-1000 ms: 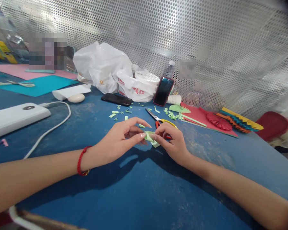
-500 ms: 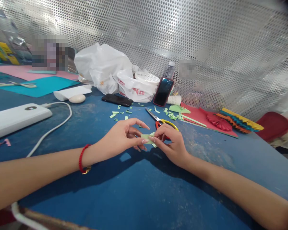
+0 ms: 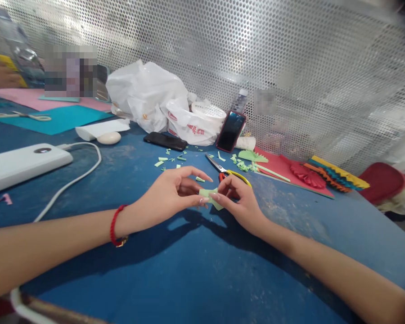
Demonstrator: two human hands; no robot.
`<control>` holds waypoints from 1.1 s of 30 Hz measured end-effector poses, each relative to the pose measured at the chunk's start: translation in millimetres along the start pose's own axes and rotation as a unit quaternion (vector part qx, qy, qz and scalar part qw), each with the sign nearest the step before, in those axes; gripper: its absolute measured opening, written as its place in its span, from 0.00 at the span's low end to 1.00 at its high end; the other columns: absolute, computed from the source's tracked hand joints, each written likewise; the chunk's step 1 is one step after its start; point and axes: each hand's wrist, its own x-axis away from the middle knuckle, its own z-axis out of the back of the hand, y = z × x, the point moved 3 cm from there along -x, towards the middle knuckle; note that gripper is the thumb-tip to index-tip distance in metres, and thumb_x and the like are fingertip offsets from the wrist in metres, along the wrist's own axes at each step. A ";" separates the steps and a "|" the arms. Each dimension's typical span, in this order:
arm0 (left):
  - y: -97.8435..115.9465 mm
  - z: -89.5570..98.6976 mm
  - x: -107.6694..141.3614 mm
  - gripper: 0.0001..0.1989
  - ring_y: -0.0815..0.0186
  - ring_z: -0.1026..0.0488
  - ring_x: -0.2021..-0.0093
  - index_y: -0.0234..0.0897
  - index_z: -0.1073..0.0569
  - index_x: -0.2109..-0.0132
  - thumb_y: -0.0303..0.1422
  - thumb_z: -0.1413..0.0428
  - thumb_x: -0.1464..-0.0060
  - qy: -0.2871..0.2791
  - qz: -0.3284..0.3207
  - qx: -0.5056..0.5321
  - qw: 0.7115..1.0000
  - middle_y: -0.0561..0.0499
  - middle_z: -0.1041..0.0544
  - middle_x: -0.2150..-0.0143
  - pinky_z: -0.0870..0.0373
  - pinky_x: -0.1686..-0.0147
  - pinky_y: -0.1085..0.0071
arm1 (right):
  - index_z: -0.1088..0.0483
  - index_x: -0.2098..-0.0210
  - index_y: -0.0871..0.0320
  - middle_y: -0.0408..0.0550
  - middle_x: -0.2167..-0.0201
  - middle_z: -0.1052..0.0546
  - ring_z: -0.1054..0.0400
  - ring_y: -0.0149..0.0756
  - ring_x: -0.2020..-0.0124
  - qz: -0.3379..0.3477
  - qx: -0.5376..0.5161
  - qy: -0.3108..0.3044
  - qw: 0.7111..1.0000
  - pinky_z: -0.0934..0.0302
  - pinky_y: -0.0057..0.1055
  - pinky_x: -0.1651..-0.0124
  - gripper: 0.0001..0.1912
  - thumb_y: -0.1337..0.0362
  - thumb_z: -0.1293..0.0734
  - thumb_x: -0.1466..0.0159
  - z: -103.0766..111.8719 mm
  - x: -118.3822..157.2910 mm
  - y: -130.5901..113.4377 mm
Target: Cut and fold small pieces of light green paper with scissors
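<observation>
fig. a two-handed pinch on a paper piece, seen from the head. the left grip point(image 3: 167, 191) is narrow, closed on the left end of a small green paper point(image 3: 207, 197). the right grip point(image 3: 238, 204) is equally narrow, closed on its right end, so the paper sits between the two grips, with one corner hanging free below the right grip, over the table point(image 3: 202, 279). just beyond the right grip lie scissors point(image 3: 222, 170) with red and yellow handles. farther beyond both grips are green scraps point(image 3: 165, 161) and a red card point(image 3: 280, 171). a red cord point(image 3: 114, 225) circles the left wrist. note: a firm hold near the edges, away from the nail tips, should keep the paper steady and uncreased.
</observation>
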 end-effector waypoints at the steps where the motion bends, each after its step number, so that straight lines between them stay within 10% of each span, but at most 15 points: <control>1: 0.1 0.0 0.0 0.22 0.61 0.19 0.63 0.36 0.30 0.50 0.36 0.35 0.50 0.002 -0.001 -0.004 1.000 0.49 0.17 0.64 0.22 0.62 0.71 | 0.33 0.68 0.58 0.41 0.73 0.29 0.35 0.27 0.74 -0.005 -0.013 -0.007 1.000 0.40 0.25 0.73 0.12 0.57 0.31 0.37 -0.2 -0.3 0.4; 10: -0.7 -0.3 1.0 0.20 0.60 0.19 0.63 0.37 0.29 0.51 0.36 0.36 0.50 0.006 -0.009 -0.026 1.000 0.49 0.18 0.64 0.22 0.61 0.68 | 0.31 0.69 0.58 0.42 0.73 0.30 0.38 0.27 0.73 0.089 0.024 -0.057 0.994 0.41 0.25 0.71 0.10 0.61 0.35 0.33 -1.5 1.4 -6.6; 33: -3.0 0.2 -1.4 0.06 0.67 0.21 0.66 0.36 0.21 0.64 0.34 0.37 0.48 0.003 0.006 -0.029 1.000 0.52 0.18 0.69 0.24 0.64 0.76 | 0.30 0.68 0.58 0.42 0.72 0.29 0.35 0.26 0.73 0.052 -0.034 -0.061 0.996 0.40 0.24 0.72 0.08 0.61 0.32 0.35 -1.3 -0.4 -1.5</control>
